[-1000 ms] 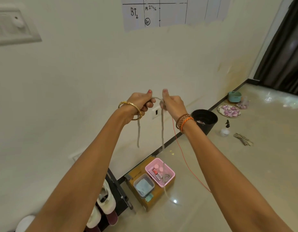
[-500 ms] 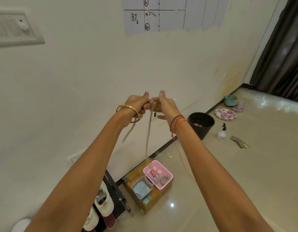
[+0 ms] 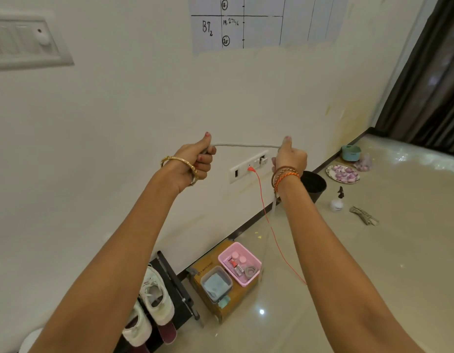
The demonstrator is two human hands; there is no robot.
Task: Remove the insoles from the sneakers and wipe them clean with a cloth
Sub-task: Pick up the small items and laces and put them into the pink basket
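Both arms reach out in front of me at chest height. My left hand (image 3: 195, 159) and my right hand (image 3: 289, 156) each grip a grey shoelace (image 3: 246, 145), which runs taut and level between them. Its free end hangs down below my right wrist. Far below, a pair of white sneakers (image 3: 154, 299) stands toe-down on a black shoe rack (image 3: 177, 284) against the wall. A light blue cloth (image 3: 214, 285) lies in a clear tub on a brown cardboard box (image 3: 236, 299).
A pink basket (image 3: 240, 263) with small bottles sits on the same box. A red cable (image 3: 271, 225) hangs from the wall socket (image 3: 248, 166). A black bucket (image 3: 313, 186), spray bottle (image 3: 337, 200), plate (image 3: 343, 173) and teal pot (image 3: 350, 152) are on the tiled floor at right.
My hands were close together with the lace hanging in a loop. They have moved apart sideways, and the lace now runs straight between them.
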